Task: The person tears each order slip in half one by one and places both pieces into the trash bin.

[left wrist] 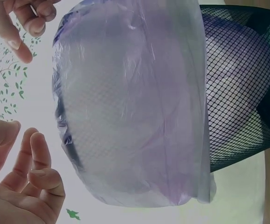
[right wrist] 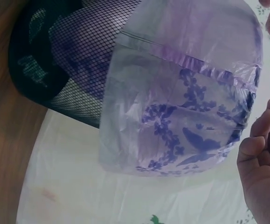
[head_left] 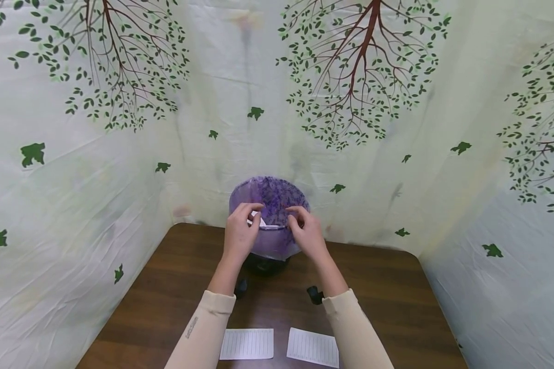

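Note:
A black mesh wastebasket (left wrist: 237, 93) stands on the table, with a translucent purple liner bag (right wrist: 186, 116) folded over its rim. Butterfly and flower prints show on the liner in the right wrist view. My left hand (head_left: 241, 233) hovers over the near left rim, its fingers loosely bent and holding nothing. Across from it my right hand (head_left: 306, 231) is held over the near right rim, thumb and fingers apart and bare. In the head view white pieces, apparently paper (head_left: 271, 226), show inside the bin's mouth, partly hidden by the left hand.
Two lined white cards, a left one (head_left: 246, 344) and a right one (head_left: 313, 347), lie at the near part of the brown table (head_left: 388, 297). A small black object (head_left: 315, 294) sits by the right wrist. Behind the table hangs a leaf-printed curtain (head_left: 240, 154).

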A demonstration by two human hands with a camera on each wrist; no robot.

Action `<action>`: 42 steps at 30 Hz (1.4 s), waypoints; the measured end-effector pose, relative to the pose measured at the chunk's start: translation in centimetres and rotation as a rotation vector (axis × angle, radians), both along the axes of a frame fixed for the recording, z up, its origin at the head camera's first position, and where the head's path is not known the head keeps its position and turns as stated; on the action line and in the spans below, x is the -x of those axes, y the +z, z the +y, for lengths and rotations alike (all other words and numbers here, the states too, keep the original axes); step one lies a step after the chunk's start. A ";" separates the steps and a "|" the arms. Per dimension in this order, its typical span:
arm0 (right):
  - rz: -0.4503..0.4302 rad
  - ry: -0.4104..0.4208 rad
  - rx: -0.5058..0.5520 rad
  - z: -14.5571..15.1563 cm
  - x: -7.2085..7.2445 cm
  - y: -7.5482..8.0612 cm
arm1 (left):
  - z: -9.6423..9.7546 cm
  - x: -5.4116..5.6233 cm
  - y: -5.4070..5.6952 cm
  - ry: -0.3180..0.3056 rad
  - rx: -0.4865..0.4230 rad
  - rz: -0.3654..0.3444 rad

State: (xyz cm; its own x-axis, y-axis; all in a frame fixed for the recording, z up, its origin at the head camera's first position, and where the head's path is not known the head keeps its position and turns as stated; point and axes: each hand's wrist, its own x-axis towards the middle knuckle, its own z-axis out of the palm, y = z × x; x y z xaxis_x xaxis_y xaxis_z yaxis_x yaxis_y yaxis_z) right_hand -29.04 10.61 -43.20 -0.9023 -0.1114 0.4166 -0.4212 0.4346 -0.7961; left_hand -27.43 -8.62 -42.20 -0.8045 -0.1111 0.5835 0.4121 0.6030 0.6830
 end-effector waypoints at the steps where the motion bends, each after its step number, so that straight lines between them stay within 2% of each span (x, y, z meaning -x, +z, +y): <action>1: -0.003 -0.002 0.001 0.1 -0.1 -0.1 | 0.0 -0.2 0.0 0.000 -0.008 0.005; 6: -0.008 -0.015 0.011 0.6 -0.7 -0.7 | -0.1 -1.2 -0.3 0.003 -0.032 0.021; 15: 0.034 -0.025 0.032 1.3 -1.4 -1.2 | 0.0 -2.6 -1.3 -0.013 -0.058 0.040; 23: -0.004 -0.031 0.069 1.6 -2.5 -2.1 | 0.4 -3.8 -2.5 -0.042 -0.083 0.016; 28: -0.020 -0.032 0.086 1.4 -3.4 -3.1 | 0.4 -4.6 -3.5 -0.051 -0.082 0.015; 34: -0.019 -0.040 0.117 1.2 -4.1 -4.4 | 0.4 -5.1 -5.2 -0.050 -0.051 0.019; 39: -0.031 -0.019 0.128 0.8 -5.0 -5.7 | 0.6 -5.8 -5.9 -0.047 -0.053 0.003; 42: -0.047 -0.008 0.130 0.5 -5.7 -6.8 | 0.7 -6.3 -6.8 -0.043 -0.050 -0.012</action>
State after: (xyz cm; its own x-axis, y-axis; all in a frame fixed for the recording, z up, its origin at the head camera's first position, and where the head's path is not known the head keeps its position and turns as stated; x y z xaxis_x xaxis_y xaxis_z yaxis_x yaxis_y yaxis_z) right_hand -23.36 11.13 -50.03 -0.9217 -0.0517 0.3845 -0.3792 0.3296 -0.8646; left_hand -21.18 -7.91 -48.99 -0.8162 -0.1054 0.5680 0.4282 0.5497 0.7173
